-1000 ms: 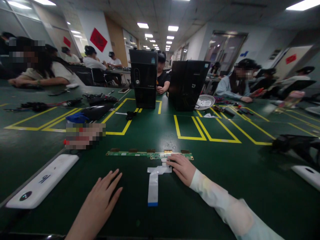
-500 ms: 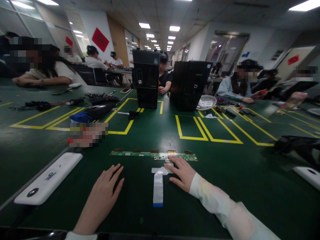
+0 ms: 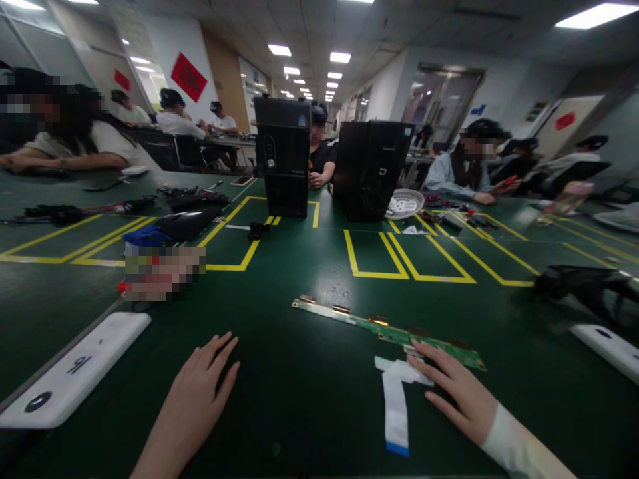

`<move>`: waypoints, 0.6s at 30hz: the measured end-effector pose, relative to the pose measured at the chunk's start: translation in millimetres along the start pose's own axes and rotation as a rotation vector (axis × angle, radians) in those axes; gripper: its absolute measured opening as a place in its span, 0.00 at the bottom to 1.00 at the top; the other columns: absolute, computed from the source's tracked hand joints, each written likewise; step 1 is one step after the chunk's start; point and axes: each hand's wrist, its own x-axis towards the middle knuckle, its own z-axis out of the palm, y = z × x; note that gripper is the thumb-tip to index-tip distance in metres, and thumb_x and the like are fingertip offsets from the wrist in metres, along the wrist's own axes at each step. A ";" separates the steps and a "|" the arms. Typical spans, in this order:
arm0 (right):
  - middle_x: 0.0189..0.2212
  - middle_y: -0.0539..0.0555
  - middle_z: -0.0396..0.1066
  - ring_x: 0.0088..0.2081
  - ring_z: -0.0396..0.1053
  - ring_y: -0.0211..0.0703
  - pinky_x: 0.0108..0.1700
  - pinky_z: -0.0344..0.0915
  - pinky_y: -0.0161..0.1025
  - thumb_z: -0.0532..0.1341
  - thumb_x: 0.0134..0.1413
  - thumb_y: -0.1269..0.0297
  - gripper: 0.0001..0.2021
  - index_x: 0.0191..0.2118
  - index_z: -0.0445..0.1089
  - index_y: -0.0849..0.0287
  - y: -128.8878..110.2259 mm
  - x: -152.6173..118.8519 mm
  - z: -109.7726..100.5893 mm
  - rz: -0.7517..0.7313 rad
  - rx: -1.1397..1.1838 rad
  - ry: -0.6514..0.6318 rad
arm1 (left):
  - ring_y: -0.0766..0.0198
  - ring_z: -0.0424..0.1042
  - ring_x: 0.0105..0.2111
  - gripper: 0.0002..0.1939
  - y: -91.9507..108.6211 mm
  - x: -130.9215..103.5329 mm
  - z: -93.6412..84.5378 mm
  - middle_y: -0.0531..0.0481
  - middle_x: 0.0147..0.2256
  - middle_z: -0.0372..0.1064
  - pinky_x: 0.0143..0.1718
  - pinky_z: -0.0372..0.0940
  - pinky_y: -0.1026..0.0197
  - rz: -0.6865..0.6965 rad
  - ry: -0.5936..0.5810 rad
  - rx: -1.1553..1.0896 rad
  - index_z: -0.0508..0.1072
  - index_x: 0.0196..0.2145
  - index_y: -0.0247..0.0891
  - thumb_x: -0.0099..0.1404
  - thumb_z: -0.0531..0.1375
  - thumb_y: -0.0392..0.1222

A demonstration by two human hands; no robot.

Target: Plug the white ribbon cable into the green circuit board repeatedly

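Note:
A long, narrow green circuit board point(image 3: 357, 318) lies slantwise on the dark green table, its right end nearer to me. A white flat ribbon cable point(image 3: 396, 407) with a blue end runs from the board's connector toward me, folded near the top. My right hand point(image 3: 456, 392) rests with fingers spread, its fingertips on the connector and the board's lower edge. To the left, my left hand point(image 3: 197, 392) lies open, palm down, holding nothing, well apart from the board.
Two black computer towers point(image 3: 287, 159) point(image 3: 369, 169) stand at the table's far side, with a white basket point(image 3: 405, 203) beside them. White devices point(image 3: 74, 369) point(image 3: 606, 346) lie left and right. Yellow tape marks point(image 3: 436, 279), cables and tools lie beyond. Several people sit around.
My right hand and the board with its cable have moved to the right and nearer. The board has turned from level to slanted. My left hand stays open; the view has shifted slightly.

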 end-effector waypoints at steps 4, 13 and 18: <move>0.63 0.58 0.57 0.63 0.57 0.52 0.62 0.59 0.53 0.50 0.64 0.52 0.24 0.61 0.65 0.53 38.7 -50.4 -8.9 0.162 -0.034 0.051 | 0.47 0.65 0.58 0.28 -1.2 0.4 -0.1 0.40 0.58 0.65 0.59 0.58 0.39 0.010 0.007 0.006 0.67 0.57 0.38 0.68 0.47 0.55; 0.58 0.61 0.64 0.60 0.62 0.58 0.58 0.64 0.58 0.47 0.61 0.50 0.26 0.56 0.69 0.58 83.4 -117.2 -4.3 0.481 -0.211 0.158 | 0.46 0.63 0.59 0.29 -5.3 -1.6 2.8 0.38 0.59 0.63 0.60 0.57 0.39 0.005 -0.030 0.025 0.67 0.58 0.35 0.68 0.46 0.55; 0.51 0.62 0.71 0.57 0.65 0.60 0.55 0.66 0.59 0.46 0.59 0.48 0.27 0.49 0.73 0.58 103.1 -114.0 -0.7 0.602 -0.323 0.157 | 0.46 0.63 0.59 0.29 -6.5 -0.5 3.2 0.39 0.59 0.63 0.59 0.57 0.40 0.007 -0.026 0.015 0.67 0.58 0.36 0.68 0.46 0.55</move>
